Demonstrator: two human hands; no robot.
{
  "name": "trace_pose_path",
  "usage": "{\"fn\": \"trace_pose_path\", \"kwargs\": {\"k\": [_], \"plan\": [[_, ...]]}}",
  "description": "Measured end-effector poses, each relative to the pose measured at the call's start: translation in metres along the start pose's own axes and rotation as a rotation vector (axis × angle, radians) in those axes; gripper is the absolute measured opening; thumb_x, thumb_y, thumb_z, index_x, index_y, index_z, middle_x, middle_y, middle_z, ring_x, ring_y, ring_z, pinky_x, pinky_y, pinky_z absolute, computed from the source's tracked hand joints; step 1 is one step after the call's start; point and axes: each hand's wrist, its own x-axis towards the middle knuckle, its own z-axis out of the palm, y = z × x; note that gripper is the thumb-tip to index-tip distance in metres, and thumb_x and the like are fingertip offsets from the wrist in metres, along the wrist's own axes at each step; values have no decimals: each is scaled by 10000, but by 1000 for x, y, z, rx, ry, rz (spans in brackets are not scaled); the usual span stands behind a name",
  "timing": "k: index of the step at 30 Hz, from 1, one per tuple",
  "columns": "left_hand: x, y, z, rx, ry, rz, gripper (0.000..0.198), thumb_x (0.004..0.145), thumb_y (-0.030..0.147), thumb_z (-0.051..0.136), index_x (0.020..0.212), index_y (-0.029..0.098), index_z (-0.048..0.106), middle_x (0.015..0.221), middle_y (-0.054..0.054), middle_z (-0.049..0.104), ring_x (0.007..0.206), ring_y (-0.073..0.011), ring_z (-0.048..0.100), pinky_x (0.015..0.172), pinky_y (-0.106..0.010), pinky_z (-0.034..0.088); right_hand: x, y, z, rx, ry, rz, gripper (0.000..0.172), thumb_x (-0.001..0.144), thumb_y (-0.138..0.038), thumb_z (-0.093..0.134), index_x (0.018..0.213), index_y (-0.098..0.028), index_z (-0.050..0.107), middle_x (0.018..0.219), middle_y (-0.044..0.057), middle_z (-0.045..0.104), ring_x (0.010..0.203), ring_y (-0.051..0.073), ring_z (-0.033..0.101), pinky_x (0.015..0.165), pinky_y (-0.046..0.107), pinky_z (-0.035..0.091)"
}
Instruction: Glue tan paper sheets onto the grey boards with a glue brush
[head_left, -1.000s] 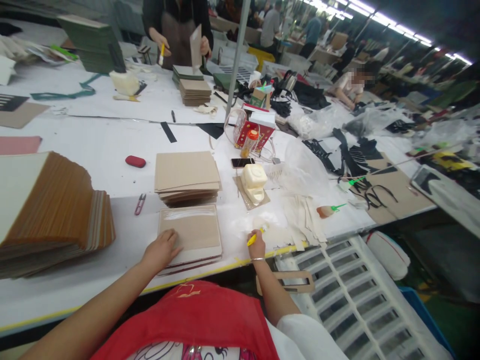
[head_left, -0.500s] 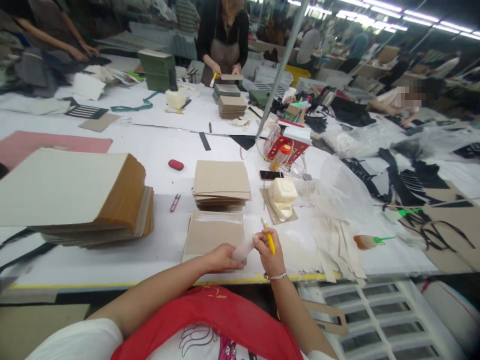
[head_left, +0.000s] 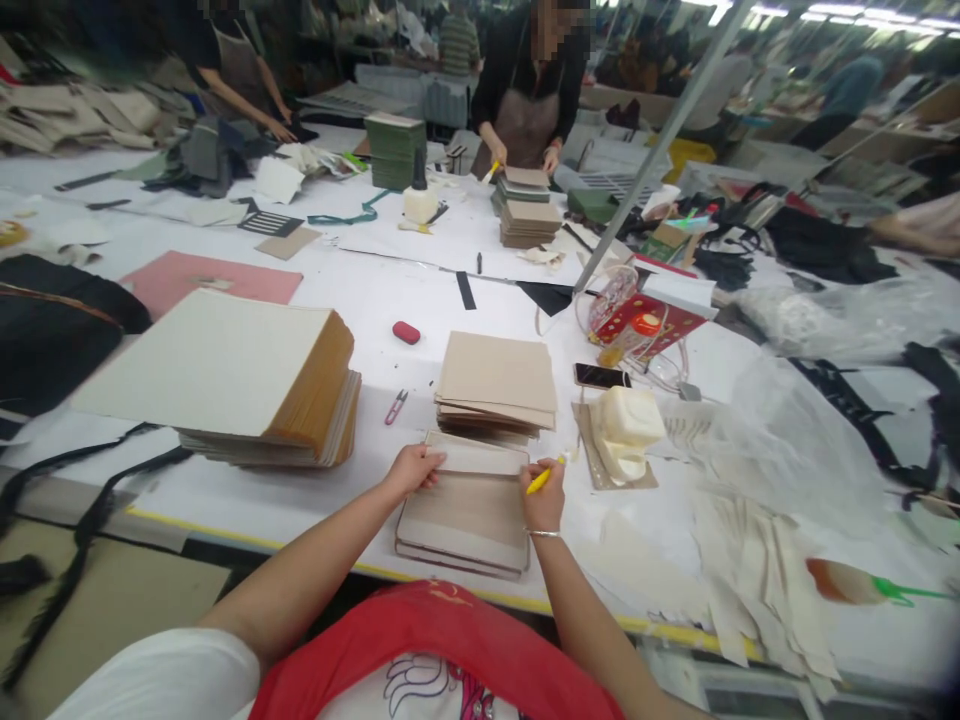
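Across the upper part of a beige board panel (head_left: 461,520) lies a pale strip (head_left: 480,458). My left hand (head_left: 414,470) is closed at the strip's left end, thumb on top. At the strip's right end is my right hand (head_left: 544,495), its fingertips at the panel's edge. That hand also grips a yellow-handled brush (head_left: 543,477), the tip pointing up and right. Another panel shows beneath the first one. Just beyond stands a stack of beige panels (head_left: 495,375).
A tall stack of boards (head_left: 225,360) stands at left, near pink-handled thread snips (head_left: 396,407) and a red case (head_left: 406,332). To the right are a cream container (head_left: 630,420), a phone (head_left: 601,375) and cloth strips (head_left: 757,570). A co-worker (head_left: 525,100) works across the table.
The pale strip has gone from being held above the panel's near part to lying across its far part. Both hands moved forward with it. The camera view has shifted left.
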Motion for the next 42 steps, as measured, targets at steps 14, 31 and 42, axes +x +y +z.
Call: {"fn": "trace_pose_path", "kwargs": {"k": [14, 31, 42], "plan": [[38, -8, -8, 551, 340, 235, 245, 698, 376, 549, 576, 164, 542, 535, 18, 515, 541, -111, 462, 522, -222, 288, 11, 13, 18, -282, -53, 10, 279, 763, -339, 416, 981, -169, 460, 655, 0, 547, 545, 140, 482, 540, 242, 314], [15, -2, -8, 745, 451, 321, 145, 766, 311, 469, 821, 183, 511, 650, 2, 538, 619, -142, 516, 556, -239, 345, 17, 20, 3, -305, -10, -36, 333, 712, -255, 437, 1032, -162, 431, 759, 23, 530, 633, 152, 501, 587, 258, 369], [-145, 40, -176, 1010, 1094, 865, 602, 668, 395, 625, 1165, 160, 381, 1197, -153, 450, 1149, -289, 385, 940, -449, 331, -2, 9, -50, -153, 192, -170, 310, 741, -338, 484, 998, -175, 424, 840, 57, 553, 662, 164, 566, 582, 278, 426]]}}
